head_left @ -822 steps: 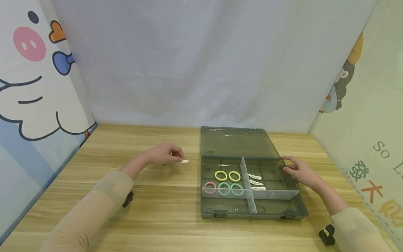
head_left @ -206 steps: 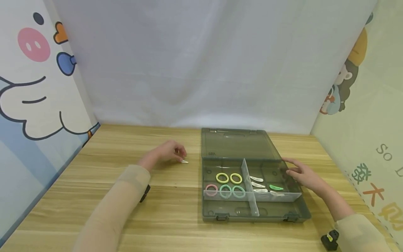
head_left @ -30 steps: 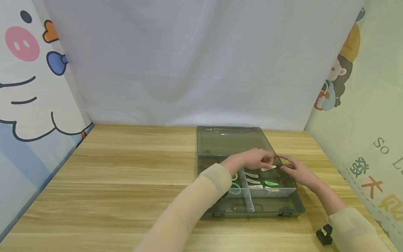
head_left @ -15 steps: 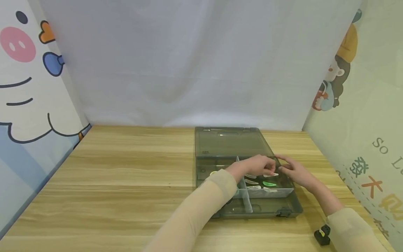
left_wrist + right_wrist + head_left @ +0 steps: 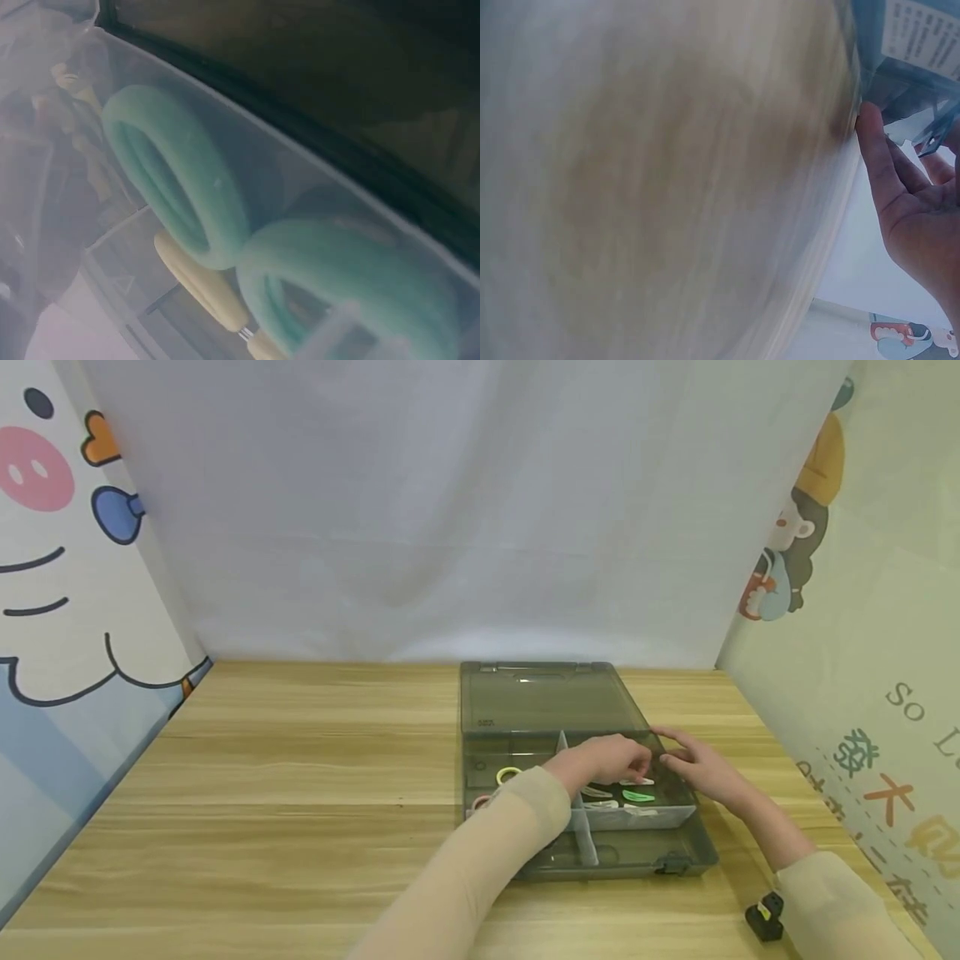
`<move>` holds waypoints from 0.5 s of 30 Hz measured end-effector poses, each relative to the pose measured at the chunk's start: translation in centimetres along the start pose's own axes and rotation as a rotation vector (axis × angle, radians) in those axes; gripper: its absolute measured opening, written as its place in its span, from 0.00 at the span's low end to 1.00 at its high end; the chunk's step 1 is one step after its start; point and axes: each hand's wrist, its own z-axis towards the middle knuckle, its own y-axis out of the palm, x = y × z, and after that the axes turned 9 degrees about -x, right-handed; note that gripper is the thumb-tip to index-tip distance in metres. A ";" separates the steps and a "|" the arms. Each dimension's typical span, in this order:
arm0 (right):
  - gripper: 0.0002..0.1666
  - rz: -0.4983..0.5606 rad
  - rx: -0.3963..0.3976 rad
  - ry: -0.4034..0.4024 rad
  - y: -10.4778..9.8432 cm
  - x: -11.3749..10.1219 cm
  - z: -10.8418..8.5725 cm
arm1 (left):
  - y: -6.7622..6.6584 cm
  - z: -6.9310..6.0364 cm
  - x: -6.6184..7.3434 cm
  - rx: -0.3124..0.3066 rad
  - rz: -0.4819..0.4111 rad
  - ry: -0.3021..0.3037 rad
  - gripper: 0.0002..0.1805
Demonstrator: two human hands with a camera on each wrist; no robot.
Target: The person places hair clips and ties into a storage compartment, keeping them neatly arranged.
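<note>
My left hand (image 5: 609, 758) reaches into the right compartment of a grey translucent box (image 5: 626, 867), pinching a white hair clip (image 5: 637, 782) low over its floor. A green hair clip (image 5: 637, 796) and several white clips (image 5: 600, 805) lie there too. My right hand (image 5: 708, 774) rests on the box's right edge, fingers fairly straight; the right wrist view shows its fingertips against the side. A yellow hair tie (image 5: 507, 773) and a pink one (image 5: 480, 802) sit in the left compartment, partly behind my sleeve. Green hair ties (image 5: 199, 165) fill the left wrist view.
The box's lid (image 5: 547, 697) lies folded back towards the white curtain. Clear dividers (image 5: 583, 835) split the box, with a long front compartment. Bare wooden table (image 5: 300, 793) stretches to the left. A small black device (image 5: 765, 917) is by my right sleeve.
Since about seven seconds ago, my left hand carried the white clip from the table into the right compartment. Over the last second it lowered towards the green clip. My right hand stayed at the edge.
</note>
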 end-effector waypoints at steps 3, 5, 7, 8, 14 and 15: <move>0.33 -0.005 0.001 -0.004 0.0 -0.1 -0.1 | 0.2 0.2 0.1 -0.006 0.021 -0.028 0.06; 0.33 -0.010 0.000 -0.007 0.0 -0.2 -0.2 | 0.3 0.3 0.1 -0.010 0.039 -0.043 0.05; 0.33 -0.009 -0.002 -0.007 0.0 -0.3 -0.3 | 0.5 0.4 0.0 -0.010 0.059 -0.053 0.05; 0.33 -0.008 -0.002 -0.005 0.0 -0.3 -0.3 | 0.5 0.4 0.0 -0.010 0.068 -0.060 0.05; 0.33 -0.015 0.003 -0.002 0.1 -0.4 -0.2 | 0.5 0.4 0.0 -0.009 0.093 -0.082 0.05; 0.33 -0.015 0.002 -0.004 0.1 -0.5 -0.2 | 0.5 0.5 0.1 -0.006 0.096 -0.081 0.05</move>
